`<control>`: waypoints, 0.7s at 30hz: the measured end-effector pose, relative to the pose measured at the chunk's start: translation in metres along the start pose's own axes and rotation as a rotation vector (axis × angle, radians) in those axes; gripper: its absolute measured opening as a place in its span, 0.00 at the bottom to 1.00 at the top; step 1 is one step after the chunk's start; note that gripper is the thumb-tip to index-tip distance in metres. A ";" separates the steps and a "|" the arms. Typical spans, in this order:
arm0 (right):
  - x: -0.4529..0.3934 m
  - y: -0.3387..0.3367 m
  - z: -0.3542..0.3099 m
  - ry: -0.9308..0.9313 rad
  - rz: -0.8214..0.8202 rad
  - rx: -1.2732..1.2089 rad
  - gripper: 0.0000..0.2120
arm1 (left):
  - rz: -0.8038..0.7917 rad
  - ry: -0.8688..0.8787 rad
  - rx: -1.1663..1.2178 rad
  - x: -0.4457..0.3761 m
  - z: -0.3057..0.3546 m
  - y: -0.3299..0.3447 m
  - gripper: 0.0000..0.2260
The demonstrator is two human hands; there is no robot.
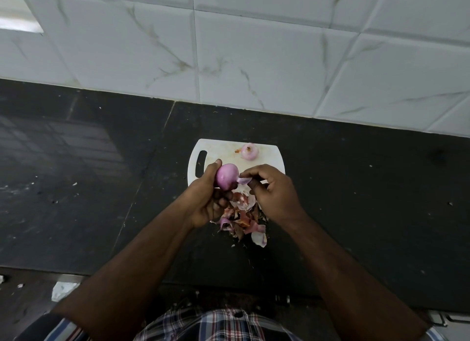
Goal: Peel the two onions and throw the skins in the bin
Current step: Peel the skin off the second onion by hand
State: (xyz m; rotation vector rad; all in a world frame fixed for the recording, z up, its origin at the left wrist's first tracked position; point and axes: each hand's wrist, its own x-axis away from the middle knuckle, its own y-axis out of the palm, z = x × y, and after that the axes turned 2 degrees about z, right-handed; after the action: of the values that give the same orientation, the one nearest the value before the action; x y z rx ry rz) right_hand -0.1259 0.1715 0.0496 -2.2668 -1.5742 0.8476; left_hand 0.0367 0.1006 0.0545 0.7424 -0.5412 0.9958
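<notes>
My left hand [206,198] grips a smooth purple onion [226,176] above the near part of a white cutting board [218,150]. My right hand [272,190] pinches a pale strip of skin [243,180] that still hangs from the onion's right side. A second onion [250,151], pale and peeled, sits on the far part of the board. A heap of loose onion skins [243,218], brown, pink and white, lies under my hands, spilling from the board's near edge onto the counter.
The board lies on a dark stone counter [101,175] that runs up to a white tiled wall [254,61]. Small skin crumbs dot the counter near the heap. The counter's front edge is close to my body. No bin is in view.
</notes>
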 end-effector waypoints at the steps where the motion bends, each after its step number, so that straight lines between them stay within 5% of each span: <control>1: 0.001 0.000 -0.001 0.020 -0.017 -0.016 0.08 | 0.000 0.003 0.000 0.001 0.000 0.001 0.30; 5: 0.002 0.001 -0.006 0.049 -0.095 -0.063 0.09 | 0.041 0.049 0.000 0.000 0.001 0.002 0.27; 9: -0.001 0.005 -0.006 0.045 0.042 -0.012 0.06 | 0.010 0.028 -0.011 0.001 0.001 0.004 0.26; 12: -0.005 0.009 -0.002 0.223 0.082 -0.106 0.07 | -0.025 0.002 0.064 0.002 0.002 0.003 0.25; 16: -0.003 0.005 0.014 0.405 -0.015 -0.080 0.06 | -0.063 0.023 0.154 0.003 0.006 -0.001 0.22; 21: 0.002 -0.003 0.009 0.370 -0.138 0.019 0.10 | -0.048 -0.018 0.169 0.000 0.006 -0.003 0.30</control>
State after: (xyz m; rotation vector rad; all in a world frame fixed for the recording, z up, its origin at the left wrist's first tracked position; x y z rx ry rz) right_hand -0.1330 0.1732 0.0437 -2.1199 -1.5172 0.3773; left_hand 0.0388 0.0952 0.0568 0.9115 -0.4562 0.9989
